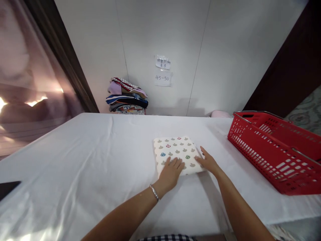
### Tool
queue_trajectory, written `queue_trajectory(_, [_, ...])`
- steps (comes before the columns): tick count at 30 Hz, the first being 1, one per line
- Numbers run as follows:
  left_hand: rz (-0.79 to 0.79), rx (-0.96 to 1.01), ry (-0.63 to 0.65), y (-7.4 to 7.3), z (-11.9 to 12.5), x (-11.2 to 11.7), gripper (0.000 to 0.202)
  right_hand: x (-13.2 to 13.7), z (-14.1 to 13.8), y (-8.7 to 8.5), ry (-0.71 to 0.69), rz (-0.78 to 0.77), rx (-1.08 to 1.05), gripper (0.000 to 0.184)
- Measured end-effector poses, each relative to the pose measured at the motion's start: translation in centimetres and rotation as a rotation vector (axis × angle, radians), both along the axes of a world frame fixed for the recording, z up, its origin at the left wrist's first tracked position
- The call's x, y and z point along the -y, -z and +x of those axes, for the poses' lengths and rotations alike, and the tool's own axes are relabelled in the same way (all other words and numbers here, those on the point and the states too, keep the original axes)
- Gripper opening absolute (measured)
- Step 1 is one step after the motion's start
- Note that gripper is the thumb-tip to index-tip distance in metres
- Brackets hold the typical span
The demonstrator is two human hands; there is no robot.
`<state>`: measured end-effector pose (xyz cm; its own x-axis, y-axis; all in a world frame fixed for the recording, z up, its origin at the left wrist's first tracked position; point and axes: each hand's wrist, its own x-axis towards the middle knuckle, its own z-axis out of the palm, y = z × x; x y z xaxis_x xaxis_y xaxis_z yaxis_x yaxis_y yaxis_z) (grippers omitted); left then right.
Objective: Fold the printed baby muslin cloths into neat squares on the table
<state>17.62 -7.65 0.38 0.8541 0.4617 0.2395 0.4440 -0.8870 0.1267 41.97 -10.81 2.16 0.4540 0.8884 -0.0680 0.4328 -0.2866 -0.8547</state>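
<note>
A folded white cloth (177,147) with grey, red, blue and green mushroom prints lies flat on the white-covered table (82,160). My left hand (172,172) rests palm down on its near left part, fingers stretched out, a silver bracelet at the wrist. At the cloth's right edge is my right hand (208,161), its thumb and fingers apart, the fingertips touching the top of the cloth. Neither hand grips anything. The palms hide part of the cloth's near and right edges.
To the right stands a red plastic basket (265,144) with metal handles. A pile of folded fabrics (127,97) sits beyond the table's far edge, against the wall. Two paper notes (163,78) hang there. Left is a pink curtain (37,67); a dark flat object (8,189) lies at the left edge.
</note>
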Motion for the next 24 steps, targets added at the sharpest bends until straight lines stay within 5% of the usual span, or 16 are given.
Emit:
queue_trajectory(3, [-0.021,0.006,0.027,0.0,-2.0,-1.4,0.055,-0.2,-1.8,0.0,-0.043,-0.058,0.155,0.072])
queue_trajectory(7, [-0.147,0.109,-0.015,-1.1,-8.5,-6.0,0.051,3.5,-7.7,0.4,-0.206,-0.109,0.092,0.072])
queue_trajectory(10, [-0.241,0.282,-0.370,-2.3,-13.5,-8.9,0.041,6.3,-10.8,0.6,-0.485,-0.044,-0.136,0.064])
queue_trajectory(12, [-0.323,0.411,-0.563,-3.2,-15.3,-9.1,0.035,6.3,-10.5,0.5,-0.406,0.062,-0.171,0.051])
queue_trajectory(17, [-0.625,0.675,-0.752,-3.1,-13.5,-5.0,0.039,1.3,-5.2,0.2,0.002,0.229,-0.054,0.048])
queue_trajectory(20, [-0.785,0.748,-0.839,-1.6,-11.1,-2.5,0.055,-1.7,-3.5,0.2,0.018,0.089,-0.074,0.053])
queue_trajectory(24, [-0.906,0.863,-0.925,0.0,-8.7,-1.1,0.069,-3.4,-5.7,0.3,-0.055,0.036,-0.071,0.053])
